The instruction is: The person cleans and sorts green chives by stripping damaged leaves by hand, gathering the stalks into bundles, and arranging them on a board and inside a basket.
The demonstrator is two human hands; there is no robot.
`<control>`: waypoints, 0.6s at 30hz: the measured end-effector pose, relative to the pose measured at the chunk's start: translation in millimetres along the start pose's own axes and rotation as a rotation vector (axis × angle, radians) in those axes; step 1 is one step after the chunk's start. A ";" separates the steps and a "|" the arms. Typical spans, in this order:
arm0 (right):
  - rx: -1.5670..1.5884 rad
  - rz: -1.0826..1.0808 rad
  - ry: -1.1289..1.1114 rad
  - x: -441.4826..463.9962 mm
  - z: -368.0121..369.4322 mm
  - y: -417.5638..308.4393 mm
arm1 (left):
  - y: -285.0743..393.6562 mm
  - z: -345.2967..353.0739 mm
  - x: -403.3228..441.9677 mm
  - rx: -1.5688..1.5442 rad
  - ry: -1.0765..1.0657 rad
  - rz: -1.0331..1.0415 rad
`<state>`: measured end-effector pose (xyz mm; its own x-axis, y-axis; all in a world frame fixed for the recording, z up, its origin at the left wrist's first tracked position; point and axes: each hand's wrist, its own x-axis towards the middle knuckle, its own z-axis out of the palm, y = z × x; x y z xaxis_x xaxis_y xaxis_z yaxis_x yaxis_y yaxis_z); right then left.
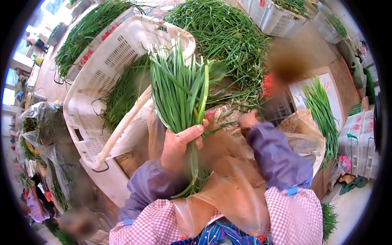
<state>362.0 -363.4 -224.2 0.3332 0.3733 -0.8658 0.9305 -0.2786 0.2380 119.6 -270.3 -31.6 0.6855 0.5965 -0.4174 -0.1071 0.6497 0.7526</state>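
- Bunch of green stalks (177, 92) in front of me at the centre of the view, long and flat-leaved, fanning wide at the pale-tipped top and narrowing below my grip.
- My left hand (181, 143) is clamped around the bunch, thumb pressed across its front and fingers curled behind; the lower leaves droop toward my lap.
- My right hand (248, 120) reaches forward, well apart from the bunch, at the near edge of a big loose heap of stalks (216, 36). Its fingertips are too small and blurred, so I cannot tell whether they are together or pinching a stalk.
- Left of the bunch, a large white plastic basket (92, 83) tilts toward me, with more loose greens (122, 98) inside.
- Over my lap lies a sheet of brownish see-through plastic (232, 192).
- My sleeves (277, 151) are purple, with pink checked cloth higher up the arms.
- To the right, another bundle (320, 108) lies partly on a white board (304, 92); beyond it stand pale crates (357, 139).
- At the far left edge, another person (36, 206) in purple shows small.
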 end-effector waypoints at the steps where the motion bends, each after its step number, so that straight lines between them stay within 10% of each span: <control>1: 0.390 -0.226 0.424 -14.1 14.3 0.6 | -1.0 0.5 -2.1 -0.007 0.020 0.008; 5: 1.192 -0.473 1.202 -99.6 -53.8 -12.5 | -3.7 1.1 -0.6 0.127 0.061 0.039; 7: 1.736 -0.777 1.042 -165.3 -89.6 -20.7 | -5.7 1.0 -0.9 0.199 0.074 0.049; 10: 1.245 -0.777 1.224 -190.3 -92.7 -43.0 | -20.1 -11.5 8.9 0.173 0.065 0.051; 16: 1.865 -0.999 1.501 -213.3 -80.6 37.4 | -3.7 -10.3 -3.1 0.088 0.017 -0.012; 18: 1.758 -0.679 1.728 -260.1 -67.6 117.5 | -0.7 -15.1 -2.7 0.094 0.004 -0.014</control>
<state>395.0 -433.4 58.7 0.7753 0.4422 0.4510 0.3286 0.3274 -0.8859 107.0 -265.3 -38.7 0.6833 0.5896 -0.4307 -0.0293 0.6115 0.7907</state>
